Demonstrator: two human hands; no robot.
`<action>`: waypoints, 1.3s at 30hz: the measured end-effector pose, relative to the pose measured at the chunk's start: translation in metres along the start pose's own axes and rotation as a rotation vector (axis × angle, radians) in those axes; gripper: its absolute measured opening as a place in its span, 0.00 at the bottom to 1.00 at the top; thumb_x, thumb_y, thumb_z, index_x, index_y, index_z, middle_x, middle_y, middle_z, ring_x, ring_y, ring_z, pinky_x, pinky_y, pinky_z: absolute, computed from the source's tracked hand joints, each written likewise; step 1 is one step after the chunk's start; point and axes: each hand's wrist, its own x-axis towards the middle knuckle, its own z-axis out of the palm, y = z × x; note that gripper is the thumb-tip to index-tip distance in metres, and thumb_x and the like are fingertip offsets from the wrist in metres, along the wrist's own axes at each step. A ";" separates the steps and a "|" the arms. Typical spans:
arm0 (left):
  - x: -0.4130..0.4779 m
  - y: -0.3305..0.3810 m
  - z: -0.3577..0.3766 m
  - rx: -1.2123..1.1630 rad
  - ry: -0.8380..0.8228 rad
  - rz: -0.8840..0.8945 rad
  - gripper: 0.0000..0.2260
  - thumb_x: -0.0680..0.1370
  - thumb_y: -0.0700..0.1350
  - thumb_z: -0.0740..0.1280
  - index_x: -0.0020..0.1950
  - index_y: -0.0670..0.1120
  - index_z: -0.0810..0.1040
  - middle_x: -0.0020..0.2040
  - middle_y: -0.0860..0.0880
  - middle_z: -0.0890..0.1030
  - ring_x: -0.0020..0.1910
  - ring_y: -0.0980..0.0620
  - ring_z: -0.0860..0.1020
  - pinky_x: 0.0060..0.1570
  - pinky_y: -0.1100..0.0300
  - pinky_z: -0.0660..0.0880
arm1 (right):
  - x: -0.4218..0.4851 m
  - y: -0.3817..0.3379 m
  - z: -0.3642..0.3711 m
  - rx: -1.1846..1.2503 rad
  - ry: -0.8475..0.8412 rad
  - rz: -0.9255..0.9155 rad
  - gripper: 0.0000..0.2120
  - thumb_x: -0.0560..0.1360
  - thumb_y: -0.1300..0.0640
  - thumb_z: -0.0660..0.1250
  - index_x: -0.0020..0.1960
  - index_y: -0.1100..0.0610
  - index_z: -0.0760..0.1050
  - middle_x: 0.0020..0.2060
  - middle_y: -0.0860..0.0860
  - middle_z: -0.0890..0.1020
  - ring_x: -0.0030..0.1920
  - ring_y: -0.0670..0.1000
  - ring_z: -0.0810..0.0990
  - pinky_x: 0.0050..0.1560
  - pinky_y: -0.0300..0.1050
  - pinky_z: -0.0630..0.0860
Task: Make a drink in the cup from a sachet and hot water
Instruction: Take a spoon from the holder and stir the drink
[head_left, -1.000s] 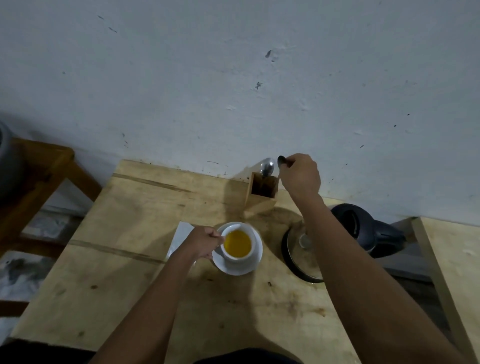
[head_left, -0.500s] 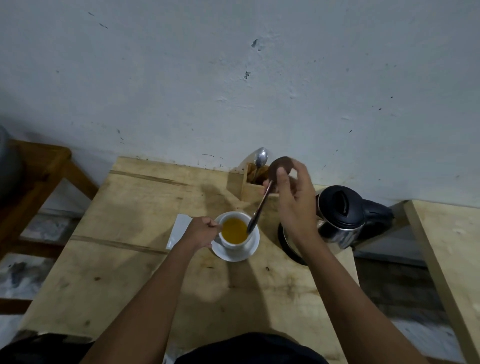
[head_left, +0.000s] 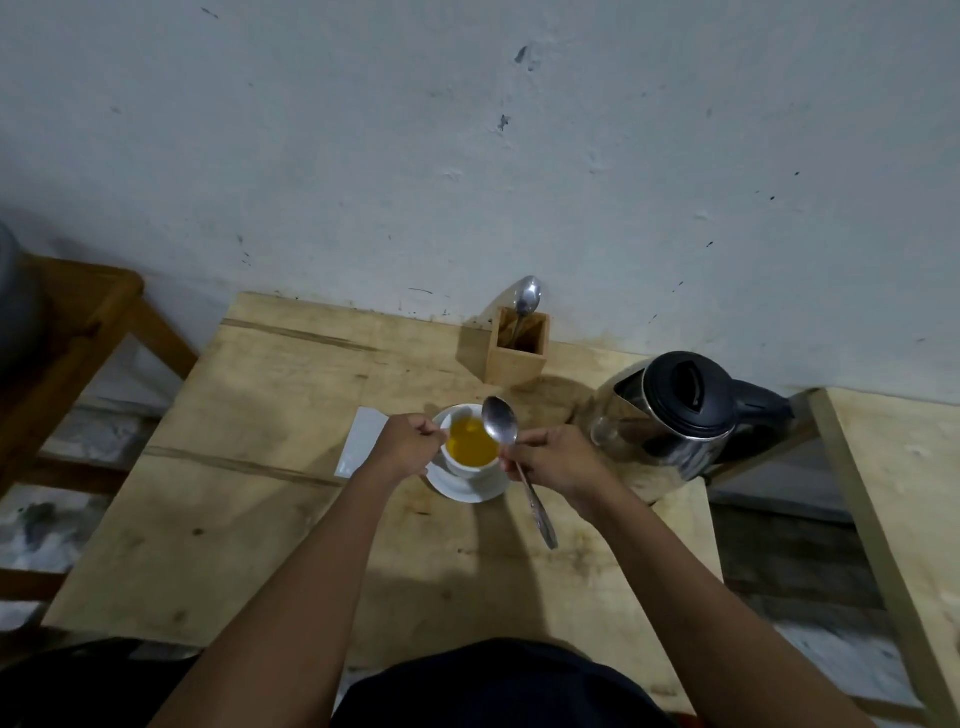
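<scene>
White cup (head_left: 470, 465) of yellow drink, left hand (head_left: 410, 447) gripping it, right hand (head_left: 556, 460) fingers clamped on spoon (head_left: 511, 457).

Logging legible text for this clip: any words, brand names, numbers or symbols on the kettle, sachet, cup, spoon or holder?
None can be read.
Kettle: no brand or marking visible on the black lid or steel body.
White sachet: the visible face looks blank.
Cup and saucer: plain white.
Spoon in the right hand: handle pattern too small to tell.
Wooden holder: unmarked.
</scene>
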 end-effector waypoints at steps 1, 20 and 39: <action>0.000 0.000 0.001 0.004 0.000 0.003 0.07 0.76 0.44 0.69 0.39 0.43 0.77 0.37 0.47 0.76 0.40 0.50 0.76 0.37 0.56 0.79 | -0.002 0.001 -0.001 0.033 -0.010 0.008 0.08 0.77 0.63 0.70 0.48 0.68 0.83 0.35 0.58 0.83 0.34 0.51 0.80 0.42 0.47 0.81; 0.003 0.000 0.002 0.031 0.018 0.019 0.06 0.76 0.44 0.69 0.43 0.42 0.78 0.40 0.47 0.78 0.42 0.50 0.76 0.45 0.50 0.82 | 0.000 0.028 -0.023 -0.281 0.071 -0.359 0.16 0.82 0.52 0.61 0.38 0.42 0.80 0.25 0.43 0.67 0.28 0.43 0.63 0.32 0.43 0.63; -0.003 -0.009 0.009 0.011 0.098 0.069 0.10 0.76 0.45 0.69 0.42 0.38 0.77 0.36 0.45 0.76 0.40 0.49 0.74 0.52 0.44 0.78 | -0.012 0.031 -0.033 -0.664 0.075 -0.342 0.11 0.82 0.54 0.60 0.58 0.53 0.78 0.35 0.47 0.79 0.35 0.48 0.76 0.38 0.48 0.74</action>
